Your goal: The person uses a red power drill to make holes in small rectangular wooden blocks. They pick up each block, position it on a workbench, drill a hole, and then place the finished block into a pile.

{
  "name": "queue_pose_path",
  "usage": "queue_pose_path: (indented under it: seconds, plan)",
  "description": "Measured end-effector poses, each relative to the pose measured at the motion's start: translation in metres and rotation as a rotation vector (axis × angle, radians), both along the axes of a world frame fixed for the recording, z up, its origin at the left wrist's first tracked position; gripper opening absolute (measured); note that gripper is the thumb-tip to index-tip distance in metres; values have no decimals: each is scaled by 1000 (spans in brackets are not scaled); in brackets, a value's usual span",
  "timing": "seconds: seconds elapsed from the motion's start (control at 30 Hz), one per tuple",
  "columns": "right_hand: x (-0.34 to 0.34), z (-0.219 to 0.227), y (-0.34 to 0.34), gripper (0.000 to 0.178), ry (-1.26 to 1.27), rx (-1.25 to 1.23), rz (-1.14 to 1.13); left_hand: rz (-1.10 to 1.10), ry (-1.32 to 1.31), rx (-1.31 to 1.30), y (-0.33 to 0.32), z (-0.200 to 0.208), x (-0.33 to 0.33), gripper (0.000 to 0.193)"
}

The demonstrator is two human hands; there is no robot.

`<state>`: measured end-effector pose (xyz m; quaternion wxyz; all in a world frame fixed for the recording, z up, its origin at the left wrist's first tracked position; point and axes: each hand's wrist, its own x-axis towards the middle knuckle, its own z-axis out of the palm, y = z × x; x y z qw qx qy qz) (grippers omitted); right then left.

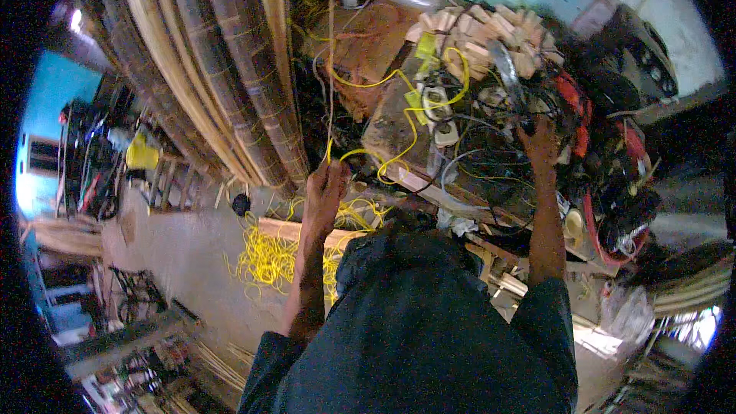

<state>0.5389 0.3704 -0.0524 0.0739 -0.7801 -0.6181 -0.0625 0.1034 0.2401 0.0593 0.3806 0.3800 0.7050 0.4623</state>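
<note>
My left hand (328,182) is closed around a yellow cord (399,77), beside the edge of a cluttered wooden bench (387,129). A thin pale line (331,38), maybe a string or a strip, runs straight up from the same fist. From there the yellow cord loops loosely over the bench. At the bench's right side my right hand (540,142) reaches into dark clutter, its fingers partly hidden among the objects. Just beyond those fingers lies a long shiny metal piece (504,69); whether I grip it does not show. A white power socket block (441,119) lies between both hands.
Small wooden blocks (491,34) are heaped at the back of the bench. Tall bundled wooden strips (230,54) stand at the left. A tangle of yellow cord (272,257) covers the floor beside me. A red-rimmed container (594,230) holds dark items at the right.
</note>
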Motion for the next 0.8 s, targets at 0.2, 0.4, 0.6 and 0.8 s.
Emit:
queue_pose_path:
  seconds: [0.2, 0.4, 0.6, 0.8]
  plan:
    - [-2, 15, -8, 80, 63, -78, 3, -174, -19, 17, 8, 2, -29, 32]
    - [-42, 30, -47, 81, 537, -52, 102, -171, 198, 237, -2, -15, -40, 16]
    - [-241, 70, -82, 77, 1264, -246, 359, -174, 254, 402, 29, -102, -10, 16]
    - [-314, 122, -90, 53, 1413, -493, 234, -146, 71, 212, -9, -41, -42, 33]
